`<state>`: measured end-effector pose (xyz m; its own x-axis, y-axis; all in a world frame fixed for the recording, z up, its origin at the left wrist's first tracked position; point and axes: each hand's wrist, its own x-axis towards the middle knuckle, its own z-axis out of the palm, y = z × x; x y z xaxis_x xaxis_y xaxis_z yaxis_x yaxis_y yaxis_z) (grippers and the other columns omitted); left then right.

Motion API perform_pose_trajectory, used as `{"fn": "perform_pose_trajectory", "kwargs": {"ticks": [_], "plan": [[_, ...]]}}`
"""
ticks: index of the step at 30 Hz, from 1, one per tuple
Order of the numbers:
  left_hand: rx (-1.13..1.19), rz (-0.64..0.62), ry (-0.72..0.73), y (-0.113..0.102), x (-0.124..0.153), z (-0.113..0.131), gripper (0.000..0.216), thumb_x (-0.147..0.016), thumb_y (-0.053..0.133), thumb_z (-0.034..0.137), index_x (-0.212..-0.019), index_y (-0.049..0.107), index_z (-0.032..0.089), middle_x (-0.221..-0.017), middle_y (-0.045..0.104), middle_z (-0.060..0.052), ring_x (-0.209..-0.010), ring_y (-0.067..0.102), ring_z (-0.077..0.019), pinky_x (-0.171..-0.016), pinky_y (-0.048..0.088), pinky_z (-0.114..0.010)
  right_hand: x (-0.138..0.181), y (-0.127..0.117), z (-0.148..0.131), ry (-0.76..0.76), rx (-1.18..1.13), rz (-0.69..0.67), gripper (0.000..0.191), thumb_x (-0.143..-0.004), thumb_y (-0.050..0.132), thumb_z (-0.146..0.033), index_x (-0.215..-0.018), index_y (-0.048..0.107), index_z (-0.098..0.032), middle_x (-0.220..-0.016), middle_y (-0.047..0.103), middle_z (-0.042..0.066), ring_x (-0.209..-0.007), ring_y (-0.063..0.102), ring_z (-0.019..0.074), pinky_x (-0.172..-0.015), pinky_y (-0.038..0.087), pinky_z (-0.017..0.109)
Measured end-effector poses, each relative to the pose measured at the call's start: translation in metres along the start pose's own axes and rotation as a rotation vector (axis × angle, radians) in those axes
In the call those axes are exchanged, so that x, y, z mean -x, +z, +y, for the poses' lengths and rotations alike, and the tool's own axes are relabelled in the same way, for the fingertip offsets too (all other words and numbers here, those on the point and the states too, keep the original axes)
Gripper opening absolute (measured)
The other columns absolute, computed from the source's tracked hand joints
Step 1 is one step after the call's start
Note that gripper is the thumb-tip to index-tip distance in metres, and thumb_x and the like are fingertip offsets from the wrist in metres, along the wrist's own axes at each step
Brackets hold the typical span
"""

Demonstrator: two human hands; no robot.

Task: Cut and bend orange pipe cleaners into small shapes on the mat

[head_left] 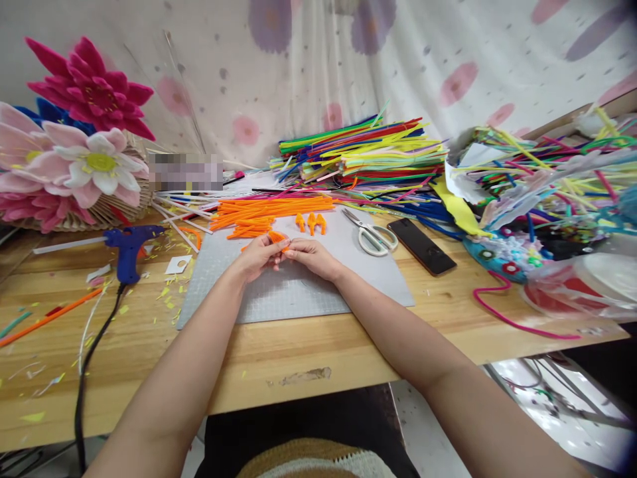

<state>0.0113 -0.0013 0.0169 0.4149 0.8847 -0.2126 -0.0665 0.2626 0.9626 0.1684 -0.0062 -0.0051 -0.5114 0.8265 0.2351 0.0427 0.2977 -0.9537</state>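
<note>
Both hands meet over the grey cutting mat (298, 292). My left hand (259, 255) is closed on a bent orange pipe cleaner (277, 236), its fuzzy end showing above the fingers. The fingertips of my right hand (314, 257) pinch the same piece from the other side; much of it is hidden by the fingers. Just beyond lie straight orange pipe cleaners (273, 207) and a pile of shorter cut ones (251, 228). Several small folded orange pieces (312, 224) rest on the mat to the right of these.
Scissors (373, 236) lie on the mat's right part, beside a black phone (422, 247). A blue glue gun (127, 252) with its cord is at left, near fuzzy flowers (99, 153). Coloured pipe cleaners (363, 149) are heaped at the back; a wrapped tub (587, 285) stands right.
</note>
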Motion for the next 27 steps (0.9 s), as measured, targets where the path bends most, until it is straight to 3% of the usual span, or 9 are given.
{"fn": "perform_pose_trajectory", "kwargs": {"ticks": [3, 9, 13, 16, 21, 27], "plan": [[0.057, 0.041, 0.094, -0.001, -0.002, -0.001, 0.036, -0.059, 0.072, 0.045, -0.069, 0.054, 0.017, -0.048, 0.046, 0.006, -0.037, 0.037, -0.0035, -0.034, 0.031, -0.016, -0.001, 0.001, -0.005, 0.042, -0.034, -0.029, 0.038, -0.075, 0.053, -0.053, -0.073, 0.062, -0.016, -0.073, 0.059, 0.001, -0.069, 0.048, 0.0109, -0.070, 0.040, 0.025], [-0.088, 0.161, 0.246, 0.005, -0.007, -0.005, 0.034, -0.061, 0.070, 0.045, -0.067, 0.054, 0.016, -0.052, 0.048, 0.005, -0.038, 0.037, -0.0041, -0.033, 0.025, -0.018, -0.002, 0.003, -0.005, 0.078, -0.061, -0.025, 0.037, -0.072, 0.057, -0.052, -0.068, 0.059, -0.015, -0.070, 0.055, -0.001, -0.072, 0.048, 0.0109, -0.073, 0.039, 0.026], [-0.078, 0.269, 0.304, 0.012, -0.009, -0.007, 0.032, -0.061, 0.069, 0.043, -0.066, 0.052, 0.017, -0.051, 0.043, 0.007, -0.040, 0.032, -0.0039, -0.035, 0.023, -0.018, -0.006, 0.003, 0.000, 0.039, 0.042, 0.068, 0.032, -0.070, 0.060, -0.048, -0.065, 0.060, -0.016, -0.072, 0.054, 0.000, -0.078, 0.048, 0.0121, -0.077, 0.038, 0.026], [-0.098, 0.298, 0.291, 0.015, -0.011, -0.009, 0.029, -0.062, 0.068, 0.041, -0.064, 0.054, 0.016, -0.054, 0.045, 0.005, -0.043, 0.034, -0.0040, -0.037, 0.023, -0.018, -0.008, 0.003, 0.004, 0.064, 0.101, 0.153, 0.033, -0.071, 0.060, -0.047, -0.060, 0.059, -0.016, -0.072, 0.053, 0.000, -0.076, 0.047, 0.0116, -0.076, 0.038, 0.026], [-0.117, 0.326, 0.234, 0.012, -0.012, -0.011, 0.029, -0.061, 0.068, 0.042, -0.064, 0.059, 0.014, -0.053, 0.047, 0.004, -0.043, 0.034, -0.0043, -0.037, 0.021, -0.019, -0.007, 0.003, 0.006, 0.111, 0.021, 0.145, 0.031, -0.075, 0.055, -0.044, -0.066, 0.062, -0.016, -0.071, 0.057, 0.000, -0.074, 0.051, 0.0115, -0.076, 0.039, 0.026], [0.032, 0.216, 0.164, 0.012, -0.011, -0.007, 0.032, -0.058, 0.072, 0.042, -0.070, 0.064, 0.013, -0.047, 0.043, 0.005, -0.041, 0.033, -0.0037, -0.035, 0.023, -0.018, -0.005, 0.005, 0.004, -0.009, -0.075, 0.214, 0.027, -0.075, 0.059, -0.043, -0.066, 0.065, -0.018, -0.084, 0.061, 0.003, -0.105, 0.051, 0.0157, -0.095, 0.033, 0.030]]}}
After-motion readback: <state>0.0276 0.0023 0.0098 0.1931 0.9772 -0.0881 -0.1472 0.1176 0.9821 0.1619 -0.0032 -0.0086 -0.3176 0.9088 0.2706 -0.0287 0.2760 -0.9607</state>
